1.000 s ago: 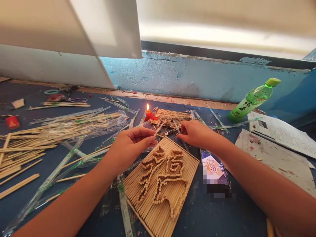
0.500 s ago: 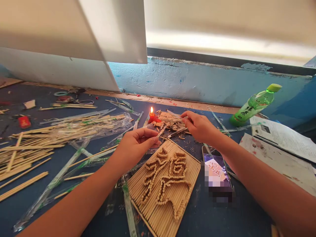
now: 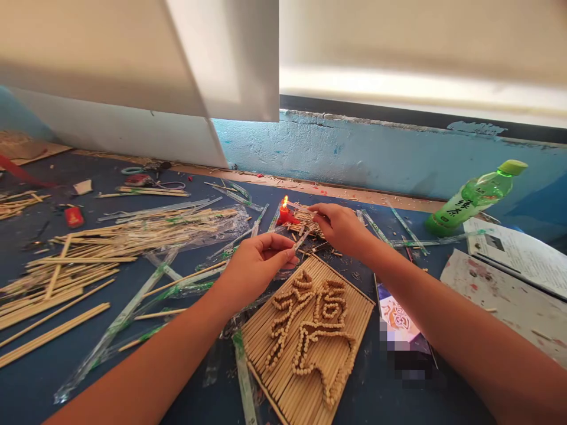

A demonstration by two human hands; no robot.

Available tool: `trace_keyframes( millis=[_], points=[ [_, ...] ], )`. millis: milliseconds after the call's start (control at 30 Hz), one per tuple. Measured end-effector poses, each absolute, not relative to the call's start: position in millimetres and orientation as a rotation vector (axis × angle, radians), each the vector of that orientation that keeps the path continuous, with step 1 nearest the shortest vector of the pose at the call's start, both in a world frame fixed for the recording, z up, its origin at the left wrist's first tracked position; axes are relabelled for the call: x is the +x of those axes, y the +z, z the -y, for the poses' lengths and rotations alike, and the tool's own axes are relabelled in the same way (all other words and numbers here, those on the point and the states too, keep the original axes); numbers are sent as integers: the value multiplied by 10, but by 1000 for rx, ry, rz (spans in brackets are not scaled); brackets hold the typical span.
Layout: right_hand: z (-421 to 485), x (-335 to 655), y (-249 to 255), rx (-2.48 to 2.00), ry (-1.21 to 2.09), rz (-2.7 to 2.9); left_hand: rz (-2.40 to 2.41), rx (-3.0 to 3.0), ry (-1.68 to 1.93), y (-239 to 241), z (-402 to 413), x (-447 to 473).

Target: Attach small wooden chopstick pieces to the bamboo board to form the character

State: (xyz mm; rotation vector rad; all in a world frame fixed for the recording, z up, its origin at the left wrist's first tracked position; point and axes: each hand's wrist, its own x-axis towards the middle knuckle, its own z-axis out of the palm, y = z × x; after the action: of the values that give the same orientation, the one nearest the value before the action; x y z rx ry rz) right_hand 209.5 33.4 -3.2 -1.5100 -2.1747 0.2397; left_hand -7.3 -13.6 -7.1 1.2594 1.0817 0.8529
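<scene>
My left hand (image 3: 259,262) is closed in a pinch on a short stick piece (image 3: 302,240) just above the far corner of a board of glued bamboo sticks (image 3: 305,342), which carries characters built from small wooden pieces. My right hand (image 3: 339,227) is closed on a thin clear stick (image 3: 301,208), whose tip reaches toward the flame of a small red candle (image 3: 284,211). Behind the candle lies a second mat of sticks (image 3: 310,223), partly hidden by my right hand.
Loose chopsticks and plastic wrappers (image 3: 110,248) cover the left of the dark blue table. A phone (image 3: 401,330) lies right of the board. A green bottle (image 3: 476,198) leans at the right, beside printed paper sheets (image 3: 509,265). White boards (image 3: 133,71) lean on the blue wall.
My right hand has moved up and left from beside the board to the candle, bringing the thin stick to the flame. My left hand stays pinched by the board's corner.
</scene>
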Motion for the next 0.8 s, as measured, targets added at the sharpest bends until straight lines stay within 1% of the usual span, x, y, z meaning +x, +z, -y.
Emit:
trace_keyframes(
  millis=[267,800],
  points=[
    [-390,2185,-102,-1484,222,2163,-1092,1265,831,-56,139,-67],
    [-358,2237,-79,-1464,227,2134,-1078,1218,891,-83,110,-54]
  ],
)
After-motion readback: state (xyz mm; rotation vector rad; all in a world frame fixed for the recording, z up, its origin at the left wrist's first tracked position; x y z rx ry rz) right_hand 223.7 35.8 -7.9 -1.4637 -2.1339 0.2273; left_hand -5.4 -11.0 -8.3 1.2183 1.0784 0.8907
